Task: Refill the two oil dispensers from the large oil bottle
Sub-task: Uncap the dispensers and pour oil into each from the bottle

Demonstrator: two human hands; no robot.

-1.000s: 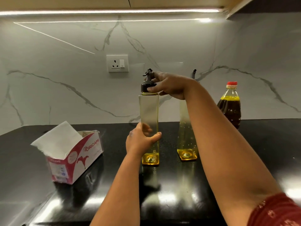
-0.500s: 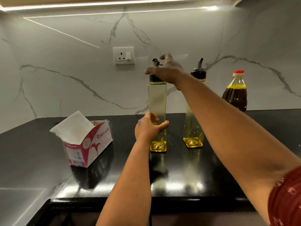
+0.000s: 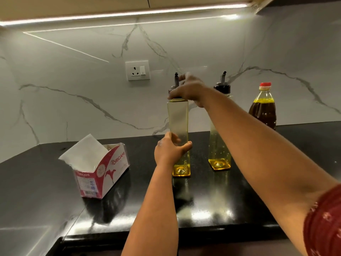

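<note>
Both hands work the near dispenser (image 3: 180,137): the left hand (image 3: 168,152) grips its body low down, and the right hand (image 3: 186,89) has shifted from pinching the cap's side to curling over the cap (image 3: 175,89), probably unscrewing it. That dispenser stands mid-countertop (image 3: 239,200), the second dispenser (image 3: 219,145) beside it and the large oil bottle (image 3: 263,108) at the back edge. Fingers hide the cap threads, so looseness is unclear.

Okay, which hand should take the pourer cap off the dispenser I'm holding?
Right. The right hand already grips the pourer cap on top of the left dispenser, while the left hand holds its body steady on the counter.
</note>
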